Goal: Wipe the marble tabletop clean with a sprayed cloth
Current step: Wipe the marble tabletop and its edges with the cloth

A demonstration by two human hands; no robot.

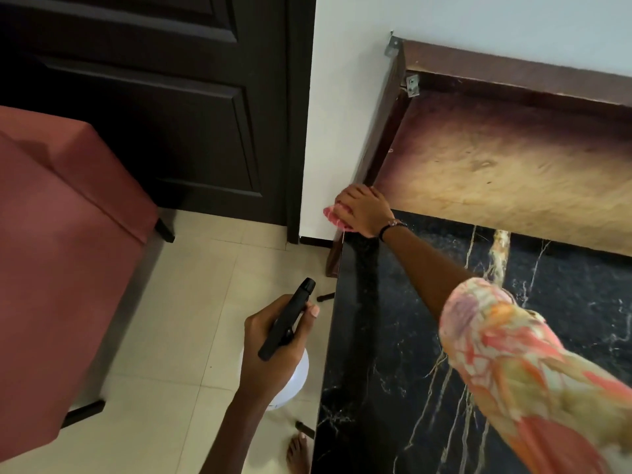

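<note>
Pressing a cloth [337, 217] on the bench [410, 336] corner, right hand [364, 213] fingers grip it; left hand [273, 343] fingers clasp a sprayer [290, 374].

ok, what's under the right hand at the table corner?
A pink cloth sticks out from under the right hand, pressed at the far corner of the black marble tabletop. Most of the cloth and the marble beneath are covered.

cloth [337, 217] on tabletop's [427, 354] far-left corner — spray bottle [290, 371] left, off-table.
</note>
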